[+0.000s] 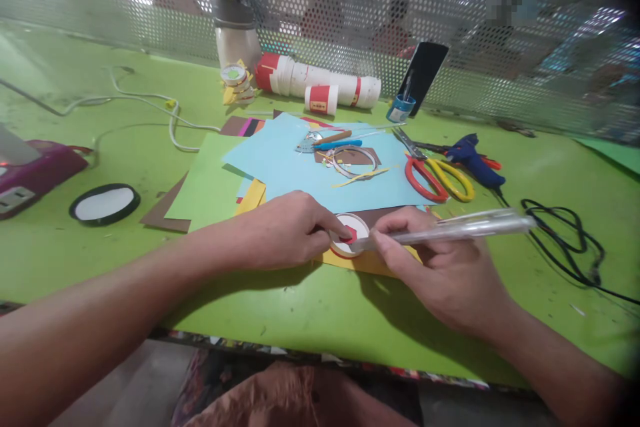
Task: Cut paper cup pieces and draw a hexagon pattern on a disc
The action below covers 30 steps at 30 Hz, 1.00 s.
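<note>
In the head view, my left hand (295,230) has its index finger pressed on a small red paper shape (349,233). That shape lies on a white round piece with a raised rim (357,221), like the bottom of a paper cup. My left thumb is bent by the rim and the other fingers are curled under. A clear pen (460,225), slightly blurred, is pinched in my right hand (440,267). Its tip is at the red shape, but whether it touches I cannot tell. Yellow paper (375,263) lies under the round piece.
Blue sheets (300,177) hold a white ring (367,175) and a blue pen (339,145). Scissors (453,179), a blue glue gun (475,160) and its black cable (565,240) lie right. Behind are stacked paper cups (295,77) and a phone (426,77); left, a black-rimmed lid (105,205).
</note>
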Available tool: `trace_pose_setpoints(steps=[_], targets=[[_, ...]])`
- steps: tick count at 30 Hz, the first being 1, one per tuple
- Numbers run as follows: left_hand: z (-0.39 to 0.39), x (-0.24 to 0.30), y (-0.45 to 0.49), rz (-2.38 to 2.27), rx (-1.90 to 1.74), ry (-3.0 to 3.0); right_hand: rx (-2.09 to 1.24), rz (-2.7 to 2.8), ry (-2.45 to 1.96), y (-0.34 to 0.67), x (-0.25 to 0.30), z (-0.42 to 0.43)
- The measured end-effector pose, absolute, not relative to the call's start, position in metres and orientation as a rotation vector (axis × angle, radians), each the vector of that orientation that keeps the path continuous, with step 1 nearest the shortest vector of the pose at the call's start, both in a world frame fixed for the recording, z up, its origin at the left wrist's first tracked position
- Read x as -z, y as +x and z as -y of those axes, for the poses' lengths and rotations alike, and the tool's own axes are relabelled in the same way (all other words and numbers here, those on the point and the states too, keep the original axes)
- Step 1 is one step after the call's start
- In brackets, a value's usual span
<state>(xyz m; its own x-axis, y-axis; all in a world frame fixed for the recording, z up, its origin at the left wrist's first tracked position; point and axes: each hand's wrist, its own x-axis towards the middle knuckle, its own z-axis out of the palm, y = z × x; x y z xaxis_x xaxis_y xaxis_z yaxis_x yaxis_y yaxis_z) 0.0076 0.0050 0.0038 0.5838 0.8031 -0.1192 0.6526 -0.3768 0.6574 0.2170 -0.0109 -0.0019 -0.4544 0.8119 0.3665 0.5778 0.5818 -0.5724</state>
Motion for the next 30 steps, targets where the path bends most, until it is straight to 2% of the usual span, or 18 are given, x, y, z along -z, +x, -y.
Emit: trace_pose_setpoints(steps=[15, 30], targets=[[-0.0054, -0.0045, 0.0079, -1.150, -0.278, 2.127, -0.408, 2.140, -1.200, 0.2191, -0.0032, 0.0141], [-0.0047, -0.0041, 0.0077, -1.153, -0.285, 2.118, -0.535, 2.122, -1.169, 0.2159, -0.0015, 0.0120]])
